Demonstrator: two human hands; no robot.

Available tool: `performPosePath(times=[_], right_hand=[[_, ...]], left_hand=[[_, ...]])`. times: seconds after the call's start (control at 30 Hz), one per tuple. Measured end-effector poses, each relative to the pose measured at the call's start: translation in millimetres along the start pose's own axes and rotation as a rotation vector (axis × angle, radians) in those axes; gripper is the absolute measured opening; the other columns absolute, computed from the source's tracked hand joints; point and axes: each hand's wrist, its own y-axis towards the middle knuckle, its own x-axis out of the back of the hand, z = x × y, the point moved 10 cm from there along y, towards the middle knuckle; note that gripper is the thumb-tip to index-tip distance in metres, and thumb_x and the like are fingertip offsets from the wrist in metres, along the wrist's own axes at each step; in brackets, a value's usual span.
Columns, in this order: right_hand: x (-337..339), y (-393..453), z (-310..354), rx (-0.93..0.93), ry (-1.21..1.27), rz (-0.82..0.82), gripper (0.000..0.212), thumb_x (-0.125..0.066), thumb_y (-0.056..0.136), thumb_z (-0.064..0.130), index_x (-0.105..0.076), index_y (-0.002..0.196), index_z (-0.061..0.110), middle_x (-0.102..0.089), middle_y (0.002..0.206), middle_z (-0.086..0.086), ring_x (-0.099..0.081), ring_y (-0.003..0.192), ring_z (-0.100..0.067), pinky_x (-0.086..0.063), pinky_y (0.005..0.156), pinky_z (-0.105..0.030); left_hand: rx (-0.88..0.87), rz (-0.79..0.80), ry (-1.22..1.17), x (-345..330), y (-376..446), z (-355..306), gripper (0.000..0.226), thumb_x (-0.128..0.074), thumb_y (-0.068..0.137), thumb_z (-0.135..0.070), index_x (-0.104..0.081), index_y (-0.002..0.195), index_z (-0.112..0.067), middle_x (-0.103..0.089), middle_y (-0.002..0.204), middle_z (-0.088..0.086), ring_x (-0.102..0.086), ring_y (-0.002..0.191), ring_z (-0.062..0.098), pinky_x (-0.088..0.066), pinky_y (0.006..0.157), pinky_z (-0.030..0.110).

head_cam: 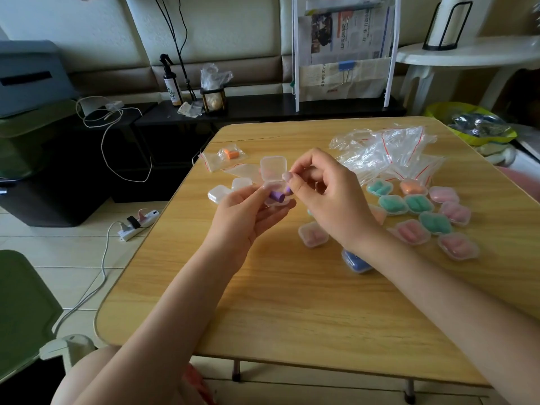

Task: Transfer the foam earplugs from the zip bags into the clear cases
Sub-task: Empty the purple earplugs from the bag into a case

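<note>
Purple earplug in open clear case

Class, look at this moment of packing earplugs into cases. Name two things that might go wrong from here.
1. The open clear case is held in the air by the left hand; the purple earplug might spring out as the right hand pushes it in.
2. The right forearm hangs over the filled cases; it might knock them.

The wooden table carries eleven closed clear plastic cases of foam earplugs, two closed empty clear cases, one zip bag of orange earplugs, and one open clear case with purple earplugs held above it.
</note>
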Motion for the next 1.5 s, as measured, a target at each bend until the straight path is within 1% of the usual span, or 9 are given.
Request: performPosePath(times=[0.23,0.37,0.5,0.6,0.7,0.97,1.13,1.3,1.5], right_hand=[[-17,-7,6,-0.025,0.02,0.159,0.011,-0.062,0.092,0.017,-0.057,0.091,0.007,-0.072,0.079,0.0,-0.053,0.049,0.009,-0.036,0.052,-0.005],[-13,-6,1,-0.028,-0.026,0.107,0.012,-0.064,0.091,0.021,-0.058,0.089,0.011,-0.071,0.076,0.008,-0.051,0.045,0.005,-0.035,0.052,-0.007],[-7,-2,-10,-0.077,0.03,0.065,0.012,-0.064,0.091,0.019,-0.061,0.089,0.008,-0.071,0.074,0.005,-0.059,0.055,0.008,-0.039,0.055,-0.005],[-9,1,-20,-0.123,0.126,0.074,0.013,-0.064,0.09,0.021,-0.069,0.091,0.009,-0.072,0.077,0.004,-0.067,0.072,-0.002,-0.047,0.067,-0.011],[-7,3,-20,-0.113,0.148,0.056,0.015,-0.064,0.089,0.02,-0.073,0.09,0.009,-0.067,0.07,0.009,-0.062,0.066,0.0,-0.044,0.067,-0.01],[2,5,-18,-0.079,0.13,-0.007,0.006,-0.067,0.088,0.015,-0.072,0.091,0.015,-0.072,0.079,0.005,-0.067,0.079,-0.008,-0.052,0.073,-0.021],[-5,4,-6,0.028,-0.024,0.026,0.028,-0.065,0.083,-0.005,-0.068,0.1,0.017,-0.068,0.091,0.008,-0.062,0.08,-0.004,-0.048,0.069,-0.013],[-11,1,-1,0.08,-0.071,0.093,0.023,-0.07,0.083,0.005,-0.07,0.104,0.015,-0.07,0.091,0.009,-0.064,0.088,-0.004,-0.048,0.075,-0.014],[-7,0,4,0.121,-0.116,0.045,0.02,-0.068,0.083,0.0,-0.073,0.093,0.016,-0.072,0.089,0.005,-0.064,0.083,-0.007,-0.052,0.077,-0.02]], left_hand=[[-0.076,-0.103,0.184,11,-1,-7,0.025,-0.054,0.096,-0.02,-0.066,0.091,0.002,-0.071,0.07,0.006,-0.072,0.071,0.015,-0.055,0.06,0.018],[-0.001,-0.001,0.082,0,0,0,0.033,-0.047,0.099,-0.025,-0.067,0.096,0.002,-0.068,0.083,0.012,-0.071,0.077,0.016,-0.056,0.067,0.02],[0.06,0.11,0.017,-12,-2,2,0.02,-0.047,0.096,-0.003,-0.065,0.099,0.005,-0.071,0.09,0.017,-0.072,0.086,0.021,-0.058,0.072,0.021],[0.056,0.107,0.008,-11,-1,2,0.021,-0.045,0.095,0.004,-0.063,0.105,0.008,-0.07,0.098,0.021,-0.07,0.094,0.025,-0.057,0.077,0.023],[0.07,0.072,-0.009,-6,0,4,0.023,-0.043,0.095,0.005,-0.06,0.109,0.012,-0.068,0.104,0.027,-0.07,0.095,0.028,-0.057,0.078,0.025],[0.083,0.057,-0.033,-5,-1,6,0.021,-0.043,0.095,0.004,-0.061,0.105,0.01,-0.07,0.098,0.024,-0.071,0.09,0.026,-0.058,0.071,0.023],[0.067,0.077,-0.052,-5,0,4,0.02,-0.046,0.095,0.001,-0.062,0.105,0.008,-0.071,0.092,0.018,-0.072,0.084,0.021,-0.058,0.073,0.023],[0.038,0.051,-0.048,0,3,2,0.019,-0.048,0.095,-0.002,-0.063,0.104,0.005,-0.071,0.084,0.012,-0.071,0.076,0.015,-0.057,0.073,0.022],[0.044,0.078,-0.027,-2,3,5,0.018,-0.051,0.093,-0.003,-0.065,0.103,0.004,-0.072,0.092,0.016,-0.071,0.085,0.019,-0.057,0.08,0.024]])
